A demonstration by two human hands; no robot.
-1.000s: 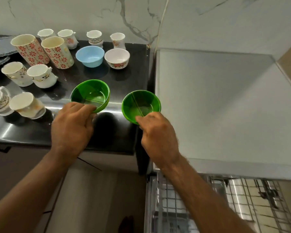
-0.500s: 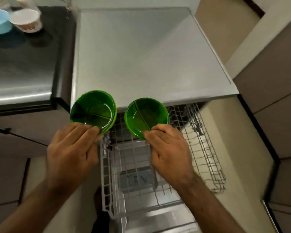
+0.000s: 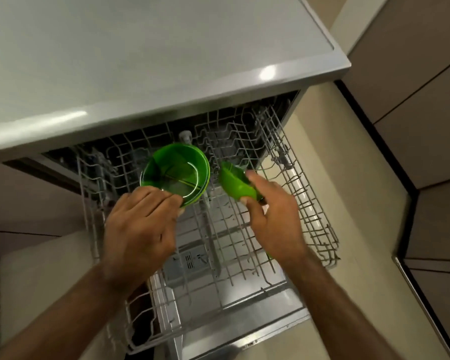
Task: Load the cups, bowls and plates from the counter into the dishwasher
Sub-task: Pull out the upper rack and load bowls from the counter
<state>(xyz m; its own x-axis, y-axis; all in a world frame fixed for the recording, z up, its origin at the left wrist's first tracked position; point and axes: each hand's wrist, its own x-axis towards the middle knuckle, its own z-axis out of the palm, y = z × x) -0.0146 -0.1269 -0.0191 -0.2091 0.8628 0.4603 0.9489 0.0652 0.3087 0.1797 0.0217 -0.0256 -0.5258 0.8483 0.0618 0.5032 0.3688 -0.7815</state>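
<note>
I hold two green bowls over the pulled-out wire rack (image 3: 307, 203) of the dishwasher. My left hand (image 3: 140, 224) grips the near rim of the left green bowl (image 3: 176, 172), which faces up and slightly towards me above the rack's back middle. My right hand (image 3: 273, 211) is closed around the right green bowl (image 3: 234, 183), which is tipped on its side with its opening turned away to the right. Both bowls hover above the tines; I cannot tell whether either touches the rack.
The grey dishwasher top (image 3: 140, 61) overhangs the back of the rack. The open dishwasher door (image 3: 244, 318) lies below the rack. Beige cabinet fronts (image 3: 413, 105) stand to the right and a dark-edged panel to the left. The wire rack holds no other dishes.
My view dropped from the counter to the dishwasher. Both hands carried the green bowls down over the rack, and the right bowl has been tipped onto its side.
</note>
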